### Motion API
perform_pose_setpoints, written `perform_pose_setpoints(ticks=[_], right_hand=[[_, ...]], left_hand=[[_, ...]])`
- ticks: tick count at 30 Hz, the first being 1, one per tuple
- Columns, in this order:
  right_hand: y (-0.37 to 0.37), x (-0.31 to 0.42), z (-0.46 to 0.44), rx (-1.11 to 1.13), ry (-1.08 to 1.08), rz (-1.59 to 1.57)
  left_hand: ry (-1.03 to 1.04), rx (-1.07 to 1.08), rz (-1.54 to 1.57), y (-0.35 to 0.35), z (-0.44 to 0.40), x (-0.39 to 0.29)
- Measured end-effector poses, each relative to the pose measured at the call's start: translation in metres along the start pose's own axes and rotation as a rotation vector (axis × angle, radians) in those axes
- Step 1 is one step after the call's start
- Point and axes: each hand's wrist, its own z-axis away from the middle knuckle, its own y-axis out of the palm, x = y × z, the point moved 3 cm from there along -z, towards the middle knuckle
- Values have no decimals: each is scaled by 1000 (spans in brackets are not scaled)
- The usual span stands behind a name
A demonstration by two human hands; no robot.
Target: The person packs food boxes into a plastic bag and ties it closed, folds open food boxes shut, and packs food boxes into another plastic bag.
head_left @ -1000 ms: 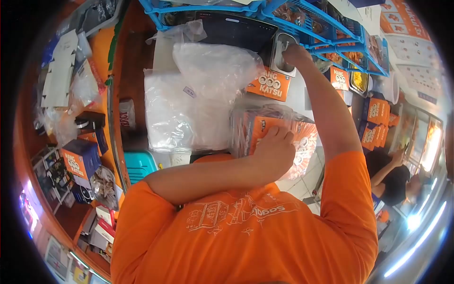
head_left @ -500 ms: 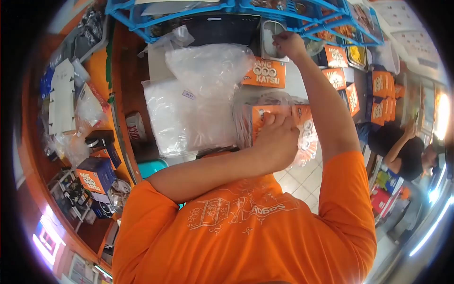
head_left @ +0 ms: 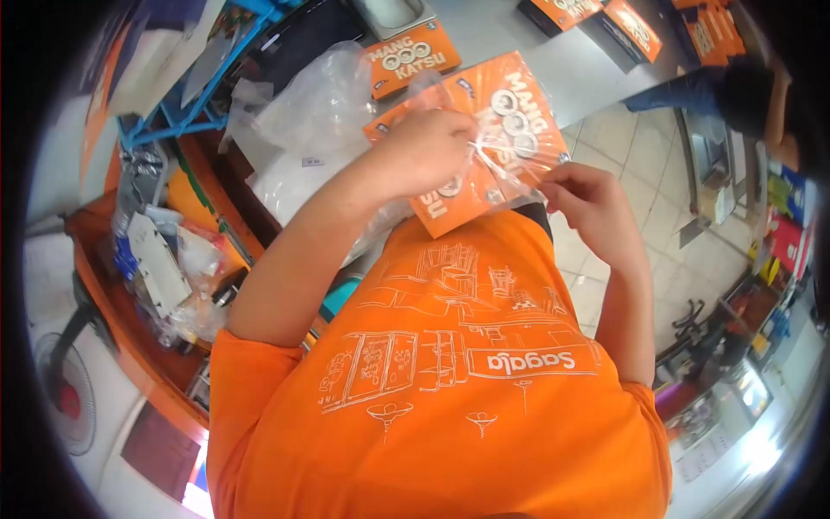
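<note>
Ctr brt, edges dk/warped, glare btm R.

Boxes (head_left: 517, 111): orange, lettered MANG KATSU, lying aslant, enclosed in a clear bag (head_left: 487, 157); film creased, gathered near the middle.

The left hand (head_left: 424, 154) hides part of the orange packaging (head_left: 497, 114); the top edge crops the metal tray (head_left: 406, 28).

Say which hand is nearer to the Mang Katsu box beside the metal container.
Left. The left hand is on the plastic-wrapped Mang Katsu pack, below the Mang Katsu box in view; the right hand is farther off, at the pack's lower right edge.
</note>
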Motion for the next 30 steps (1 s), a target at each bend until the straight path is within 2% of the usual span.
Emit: perform_pose_setpoints(ticks=[1, 3, 6, 8, 14, 21, 22, 23, 30], right_hand=[[3, -2, 1, -18, 5, -32], [7, 6, -6, -79, -157, 206], [16, 9, -21, -80, -174, 218], [18, 8, -26, -69, -190, 254], [21, 0, -32, -39, -118, 292], [49, -2, -40, -10, -109, 24], [51, -3, -40, -33, -115, -28], [52, -2, -39, -36, -112, -26], [52, 10, -33, -121, -118, 1]], left_hand=[[-76, 48, 129, -3, 0, 0], [-103, 118, 124, -6, 1, -5], [-102, 85, 72, -5, 2, -3], [-116, -29, 9, -5, 7, -6], [-118, -91, 73, -1, 8, -2], [-90, -29, -3, -10, 7, -9], [-24, -29, -84, -11, 5, -7], [42, -28, -165, -11, 3, -6], [107, -117, -297, -6, 7, -14]])
